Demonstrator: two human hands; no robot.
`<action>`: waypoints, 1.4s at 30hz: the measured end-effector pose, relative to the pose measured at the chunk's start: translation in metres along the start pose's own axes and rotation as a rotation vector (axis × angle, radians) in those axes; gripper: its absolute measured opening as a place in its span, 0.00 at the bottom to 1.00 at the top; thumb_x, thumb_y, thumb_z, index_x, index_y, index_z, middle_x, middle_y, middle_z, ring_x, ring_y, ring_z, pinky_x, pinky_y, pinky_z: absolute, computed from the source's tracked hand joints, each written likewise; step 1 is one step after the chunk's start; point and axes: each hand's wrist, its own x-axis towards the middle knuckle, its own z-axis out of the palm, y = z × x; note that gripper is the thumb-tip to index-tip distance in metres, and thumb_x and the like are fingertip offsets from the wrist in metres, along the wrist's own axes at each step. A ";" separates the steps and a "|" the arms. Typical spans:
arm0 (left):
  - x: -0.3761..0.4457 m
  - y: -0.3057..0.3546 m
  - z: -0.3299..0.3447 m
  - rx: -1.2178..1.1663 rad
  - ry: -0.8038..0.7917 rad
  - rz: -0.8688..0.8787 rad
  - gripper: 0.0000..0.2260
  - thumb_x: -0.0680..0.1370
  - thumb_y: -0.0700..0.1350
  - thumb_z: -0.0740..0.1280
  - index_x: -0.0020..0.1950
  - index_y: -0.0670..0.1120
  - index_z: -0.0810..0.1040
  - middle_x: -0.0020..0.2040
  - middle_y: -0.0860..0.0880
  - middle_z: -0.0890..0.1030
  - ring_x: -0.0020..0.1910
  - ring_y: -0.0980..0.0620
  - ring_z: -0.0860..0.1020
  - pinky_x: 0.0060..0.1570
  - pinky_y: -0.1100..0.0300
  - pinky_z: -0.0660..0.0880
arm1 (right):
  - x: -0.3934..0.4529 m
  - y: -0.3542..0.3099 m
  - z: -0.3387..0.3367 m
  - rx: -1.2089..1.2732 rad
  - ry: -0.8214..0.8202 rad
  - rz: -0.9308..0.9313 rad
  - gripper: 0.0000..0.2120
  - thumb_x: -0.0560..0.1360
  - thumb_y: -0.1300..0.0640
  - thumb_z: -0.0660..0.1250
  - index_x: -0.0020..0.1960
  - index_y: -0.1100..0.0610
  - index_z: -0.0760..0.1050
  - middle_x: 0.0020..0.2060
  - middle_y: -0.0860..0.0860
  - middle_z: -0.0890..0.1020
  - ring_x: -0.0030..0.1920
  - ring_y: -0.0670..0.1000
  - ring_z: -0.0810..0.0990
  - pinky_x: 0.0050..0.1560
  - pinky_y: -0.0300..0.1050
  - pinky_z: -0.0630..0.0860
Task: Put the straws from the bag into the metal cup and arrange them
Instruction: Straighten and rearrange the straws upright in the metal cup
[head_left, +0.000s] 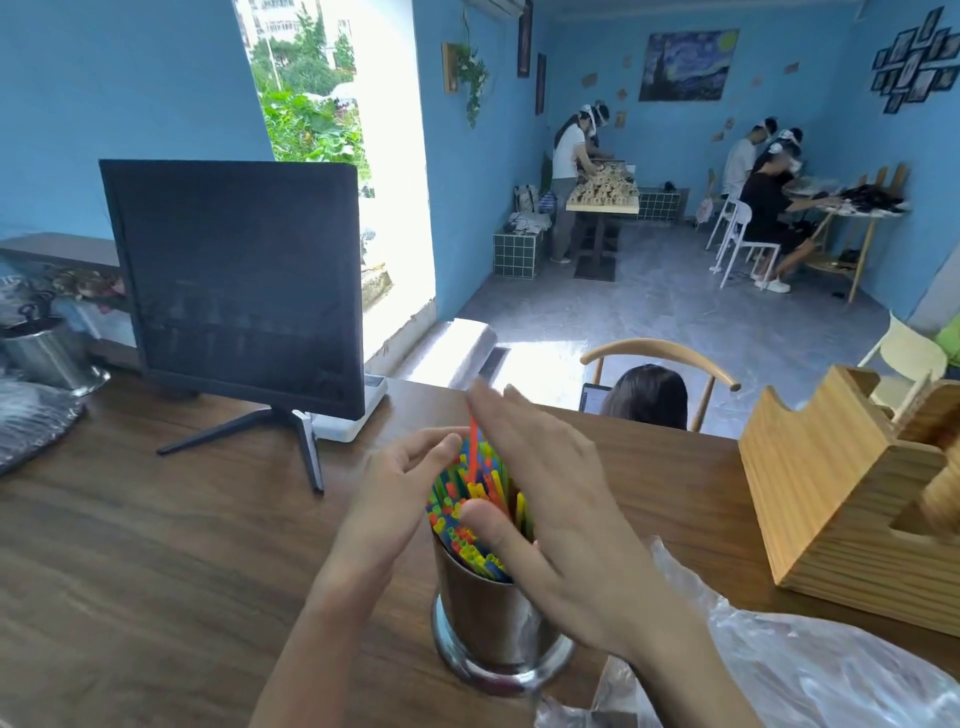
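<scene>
Item: metal cup (498, 618), upright on the wooden counter (156, 571), directly before the person. Contents: coloured plastic straws (470, 499), packed and fanned above the rim, one red straw standing proud at 12 o'clock.

Left hand (395, 499): at the bundle's 9 o'clock, fingers loosely bent against the straw tips, gripping nothing; probably steadying that side.

Right hand (550, 509): at 3 o'clock, fingers straight and together, thumb pressed on the tips; apparently corralling the straws between both hands to even them.

Clear plastic bag (810, 670): crumpled at 4 o'clock, seemingly emptied.

Markings: none legible on cup, bag or straws.
</scene>
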 end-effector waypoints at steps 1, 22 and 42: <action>0.000 0.000 0.000 0.008 -0.015 0.005 0.09 0.83 0.41 0.64 0.57 0.48 0.84 0.50 0.49 0.88 0.49 0.55 0.85 0.44 0.66 0.79 | 0.000 -0.001 0.005 -0.050 -0.020 0.000 0.25 0.84 0.39 0.54 0.80 0.42 0.62 0.79 0.38 0.63 0.81 0.45 0.57 0.78 0.50 0.55; 0.002 0.007 -0.021 0.040 0.036 -0.033 0.05 0.77 0.45 0.71 0.49 0.48 0.87 0.45 0.49 0.88 0.46 0.54 0.86 0.42 0.66 0.80 | -0.005 0.046 -0.009 0.421 0.047 0.449 0.19 0.78 0.51 0.59 0.65 0.38 0.77 0.61 0.32 0.79 0.65 0.37 0.75 0.65 0.37 0.71; -0.008 0.015 -0.023 0.120 -0.044 0.157 0.12 0.81 0.46 0.65 0.62 0.54 0.82 0.54 0.57 0.86 0.56 0.58 0.84 0.52 0.67 0.80 | -0.006 0.054 -0.008 0.595 0.129 0.581 0.12 0.79 0.38 0.63 0.59 0.36 0.80 0.53 0.37 0.84 0.58 0.41 0.82 0.55 0.46 0.82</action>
